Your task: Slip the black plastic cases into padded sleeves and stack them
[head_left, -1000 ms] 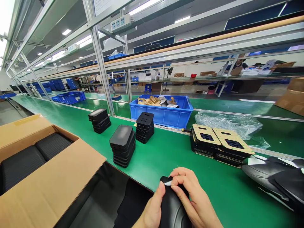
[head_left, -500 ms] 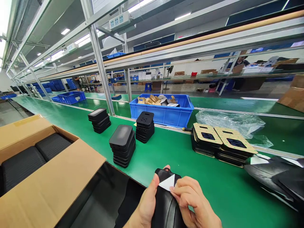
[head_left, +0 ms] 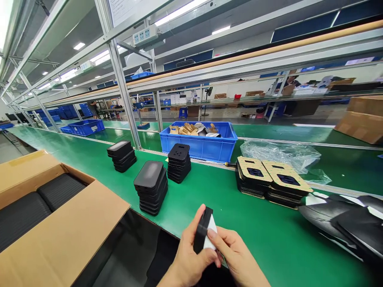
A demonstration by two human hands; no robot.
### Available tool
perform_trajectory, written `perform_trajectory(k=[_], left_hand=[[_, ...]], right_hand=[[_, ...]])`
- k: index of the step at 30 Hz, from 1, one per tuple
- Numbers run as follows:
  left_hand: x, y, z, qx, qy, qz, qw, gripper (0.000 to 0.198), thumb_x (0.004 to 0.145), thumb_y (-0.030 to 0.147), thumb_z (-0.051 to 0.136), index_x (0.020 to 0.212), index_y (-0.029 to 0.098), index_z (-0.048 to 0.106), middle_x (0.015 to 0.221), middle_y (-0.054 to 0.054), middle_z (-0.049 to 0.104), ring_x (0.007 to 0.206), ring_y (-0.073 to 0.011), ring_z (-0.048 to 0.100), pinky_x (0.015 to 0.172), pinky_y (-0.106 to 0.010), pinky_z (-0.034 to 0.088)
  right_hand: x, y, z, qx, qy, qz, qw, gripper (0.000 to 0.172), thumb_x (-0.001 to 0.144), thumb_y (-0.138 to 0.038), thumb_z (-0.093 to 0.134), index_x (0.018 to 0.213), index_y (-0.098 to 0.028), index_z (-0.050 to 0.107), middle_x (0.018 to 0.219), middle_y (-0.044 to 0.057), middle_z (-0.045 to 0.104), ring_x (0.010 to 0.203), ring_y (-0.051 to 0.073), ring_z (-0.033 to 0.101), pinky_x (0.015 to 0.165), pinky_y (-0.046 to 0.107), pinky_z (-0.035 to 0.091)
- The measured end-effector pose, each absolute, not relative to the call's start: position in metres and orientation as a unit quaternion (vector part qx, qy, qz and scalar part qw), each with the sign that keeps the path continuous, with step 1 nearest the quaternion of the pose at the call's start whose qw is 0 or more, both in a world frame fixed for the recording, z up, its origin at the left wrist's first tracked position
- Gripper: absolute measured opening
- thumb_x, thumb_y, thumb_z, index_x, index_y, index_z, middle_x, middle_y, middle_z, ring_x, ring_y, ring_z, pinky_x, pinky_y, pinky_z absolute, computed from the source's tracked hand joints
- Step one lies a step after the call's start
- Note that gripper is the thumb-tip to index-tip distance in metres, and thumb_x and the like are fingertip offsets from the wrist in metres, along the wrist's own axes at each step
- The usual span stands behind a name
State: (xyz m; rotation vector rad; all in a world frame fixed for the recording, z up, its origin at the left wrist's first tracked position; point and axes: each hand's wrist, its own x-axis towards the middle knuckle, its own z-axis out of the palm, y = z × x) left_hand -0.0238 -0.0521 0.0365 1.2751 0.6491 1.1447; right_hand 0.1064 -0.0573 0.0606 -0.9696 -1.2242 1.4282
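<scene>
Near the bench's front edge, my left hand (head_left: 189,255) grips a flat black case (head_left: 200,235) tilted on its edge, fingers along one side and thumb across the bottom. A white patch (head_left: 212,226), paper or backing by its look, shows on the face turned right. My right hand (head_left: 235,253) is closed against that face, thumb pressing on the white patch; its lower fingers are partly hidden. Left of my hands stand stacks of similar black cases (head_left: 149,175). To the right lie stacks of black plates with yellowish backing (head_left: 284,177).
An open cardboard box (head_left: 98,215) of black parts is at left. Behind the stacks, a blue bin (head_left: 199,147) holds brown and white scraps beside crumpled clear plastic (head_left: 281,153). Black leather-like pieces (head_left: 338,223) lie at right on the green bench (head_left: 269,239). A metal post (head_left: 121,79) rises behind.
The case has turned from its broad face, with a white triangle and black leather-like sheet showing, onto its edge. My right hand has moved lower around it. The view shifted slightly.
</scene>
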Motion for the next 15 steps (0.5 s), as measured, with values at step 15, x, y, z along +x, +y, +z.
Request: perform_trajectory(k=[15], left_hand=[[0.0,-0.046,0.06,0.136,0.165,0.59,0.779,0.043,0.08,0.048,0.066,0.104,0.013,0.072,0.096,-0.011,0.074,0.093,-0.0249,0.068,0.097,-0.039,0.048]], right_hand=[[0.103,-0.063,0.031,-0.3,-0.203,0.584,0.727,0.033,0.079,-0.051,0.064,0.09,-0.021,0.075,0.075,0.005,0.074,0.047,0.019,0.061,0.049,0.036,0.055]])
